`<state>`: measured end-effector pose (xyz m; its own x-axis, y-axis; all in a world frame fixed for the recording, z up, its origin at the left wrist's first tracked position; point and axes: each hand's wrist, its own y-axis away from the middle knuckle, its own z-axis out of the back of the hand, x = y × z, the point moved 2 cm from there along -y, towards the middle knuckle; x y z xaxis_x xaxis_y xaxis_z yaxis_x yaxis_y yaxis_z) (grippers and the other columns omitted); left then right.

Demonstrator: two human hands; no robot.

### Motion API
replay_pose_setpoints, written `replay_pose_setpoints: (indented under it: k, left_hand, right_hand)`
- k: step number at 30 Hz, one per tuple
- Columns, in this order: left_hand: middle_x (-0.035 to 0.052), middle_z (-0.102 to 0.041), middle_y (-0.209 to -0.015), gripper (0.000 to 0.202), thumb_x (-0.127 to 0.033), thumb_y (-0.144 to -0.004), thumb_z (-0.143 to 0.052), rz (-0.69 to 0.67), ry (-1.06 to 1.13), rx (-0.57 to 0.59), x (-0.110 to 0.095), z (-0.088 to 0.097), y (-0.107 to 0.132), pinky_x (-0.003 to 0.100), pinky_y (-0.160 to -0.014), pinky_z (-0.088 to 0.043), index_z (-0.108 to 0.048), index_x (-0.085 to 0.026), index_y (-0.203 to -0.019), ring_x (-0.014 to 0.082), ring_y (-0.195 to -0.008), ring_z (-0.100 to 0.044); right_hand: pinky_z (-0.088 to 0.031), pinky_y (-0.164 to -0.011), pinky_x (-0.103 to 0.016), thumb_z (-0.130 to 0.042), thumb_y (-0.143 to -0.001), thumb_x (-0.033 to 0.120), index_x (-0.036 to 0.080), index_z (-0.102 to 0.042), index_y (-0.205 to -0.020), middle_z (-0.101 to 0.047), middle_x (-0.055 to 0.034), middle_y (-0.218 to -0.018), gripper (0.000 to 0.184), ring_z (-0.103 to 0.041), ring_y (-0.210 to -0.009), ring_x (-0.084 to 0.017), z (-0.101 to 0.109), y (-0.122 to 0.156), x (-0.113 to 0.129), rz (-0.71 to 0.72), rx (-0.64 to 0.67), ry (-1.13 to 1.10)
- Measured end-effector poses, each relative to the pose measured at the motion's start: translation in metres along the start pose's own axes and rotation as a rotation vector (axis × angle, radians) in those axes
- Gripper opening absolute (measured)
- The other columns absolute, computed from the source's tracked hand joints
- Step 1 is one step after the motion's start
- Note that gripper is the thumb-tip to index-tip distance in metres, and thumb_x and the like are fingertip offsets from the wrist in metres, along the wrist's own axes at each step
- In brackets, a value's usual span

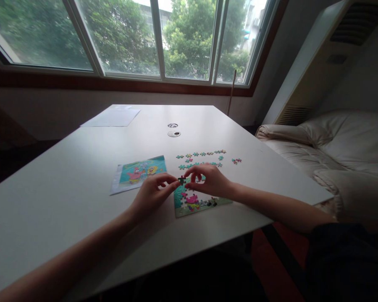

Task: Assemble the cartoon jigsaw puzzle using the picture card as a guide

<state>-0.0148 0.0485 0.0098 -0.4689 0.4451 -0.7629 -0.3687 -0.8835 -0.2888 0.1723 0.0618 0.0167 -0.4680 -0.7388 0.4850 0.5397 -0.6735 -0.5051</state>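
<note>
A small dark jigsaw puzzle piece (182,180) is held up over the top left corner of a partly assembled jigsaw puzzle (178,199). My left hand (153,189) pinches its left side between thumb and forefinger. From the other side, my right hand (209,180) has its curled forefinger and thumb at the piece's right edge, and covers part of the puzzle. The puzzle shows a pink cartoon figure, a teal left side and a greenish lower border. Beyond my hands, loose puzzle pieces (203,154) lie in rows, with a small cluster of pieces (236,161) to their right.
A cartoon reference picture (141,172) lies left of the puzzle on a pale sheet. Two round cable-hole covers (174,134) sit in the white table (66,184). Papers (111,117) rest at the far left. A cream leather sofa (302,147) stands to the right.
</note>
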Motion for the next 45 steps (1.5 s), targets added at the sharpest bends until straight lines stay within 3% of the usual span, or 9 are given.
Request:
replay_pose_setpoints:
  k: [11, 17, 24, 27, 30, 35, 40, 45]
  left_hand:
    - [0.0019, -0.068, -0.075, 0.023, -0.037, -0.081, -0.053, -0.034, -0.036, -0.002, 0.0002, -0.0010, -0.0002, 0.024, -0.061, -0.043, -0.067, -0.018, -0.079, 0.0141, -0.066, -0.057]
    - [0.0015, -0.066, -0.074, 0.021, -0.036, -0.080, -0.054, -0.025, -0.047, -0.018, -0.0024, -0.0004, 0.0000, 0.024, -0.059, -0.044, -0.066, -0.018, -0.078, 0.0135, -0.065, -0.057]
    - [0.0026, -0.065, -0.075, 0.019, -0.033, -0.080, -0.056, -0.052, -0.025, 0.031, -0.0011, -0.0008, 0.0011, 0.024, -0.061, -0.044, -0.063, -0.017, -0.076, 0.0153, -0.071, -0.058]
    - [0.0024, -0.064, -0.074, 0.017, -0.032, -0.080, -0.056, -0.069, -0.017, 0.040, -0.0004, -0.0002, 0.0013, 0.025, -0.063, -0.044, -0.063, -0.017, -0.075, 0.0157, -0.072, -0.058]
    - [0.0022, -0.064, -0.075, 0.017, -0.031, -0.080, -0.056, -0.070, -0.002, 0.024, 0.0002, 0.0004, 0.0016, 0.026, -0.065, -0.044, -0.063, -0.017, -0.075, 0.0155, -0.073, -0.058]
    - [0.0019, -0.065, -0.077, 0.017, -0.033, -0.081, -0.057, -0.076, 0.021, -0.013, 0.0012, 0.0007, 0.0017, 0.026, -0.066, -0.044, -0.064, -0.018, -0.076, 0.0149, -0.073, -0.058]
    - [0.0018, -0.065, -0.076, 0.018, -0.033, -0.081, -0.058, -0.063, 0.044, -0.017, 0.0007, 0.0008, 0.0010, 0.026, -0.065, -0.043, -0.064, -0.017, -0.075, 0.0147, -0.071, -0.057]
    - [0.0015, -0.065, -0.075, 0.019, -0.034, -0.080, -0.058, -0.036, 0.067, 0.004, 0.0004, 0.0000, 0.0005, 0.026, -0.065, -0.043, -0.063, -0.017, -0.074, 0.0152, -0.072, -0.057]
  right_hand:
    - [-0.039, -0.074, -0.027, -0.062, -0.077, 0.034, 0.018, -0.062, -0.089, -0.066, 0.0024, -0.069, 0.020, -0.060, -0.065, -0.009, 0.0058, -0.0003, -0.0033, 0.124, -0.028, 0.115]
    - [-0.041, -0.074, -0.026, -0.062, -0.078, 0.034, 0.018, -0.063, -0.088, -0.066, 0.0017, -0.070, 0.019, -0.061, -0.067, -0.009, 0.0078, -0.0018, -0.0019, 0.165, 0.025, 0.073]
    - [-0.043, -0.063, -0.022, -0.061, -0.078, 0.036, 0.017, -0.063, -0.094, -0.066, -0.0009, -0.073, 0.025, -0.056, -0.065, -0.008, 0.0066, -0.0018, -0.0032, 0.053, 0.097, -0.053]
    - [-0.042, -0.059, -0.021, -0.062, -0.077, 0.036, 0.015, -0.064, -0.087, -0.065, -0.0008, -0.070, 0.024, -0.054, -0.062, -0.008, 0.0064, -0.0019, -0.0028, -0.024, 0.113, -0.080]
    - [-0.041, -0.058, -0.020, -0.060, -0.078, 0.036, 0.014, -0.063, -0.078, -0.064, -0.0005, -0.066, 0.022, -0.052, -0.059, -0.007, 0.0061, -0.0023, -0.0019, -0.069, 0.121, -0.120]
    - [-0.041, -0.059, -0.021, -0.057, -0.080, 0.035, 0.014, -0.065, -0.082, -0.067, -0.0019, -0.068, 0.023, -0.053, -0.059, -0.008, 0.0057, -0.0025, 0.0000, -0.092, 0.160, -0.203]
    - [-0.041, -0.057, -0.020, -0.062, -0.076, 0.032, 0.015, -0.066, -0.076, -0.067, -0.0015, -0.066, 0.017, -0.052, -0.057, -0.008, 0.0067, -0.0031, 0.0040, -0.055, 0.072, -0.144]
    - [-0.040, -0.071, -0.026, -0.061, -0.079, 0.031, 0.018, -0.065, -0.075, -0.066, 0.0010, -0.064, 0.014, -0.055, -0.058, -0.008, 0.0059, -0.0015, 0.0059, 0.088, -0.049, 0.014]
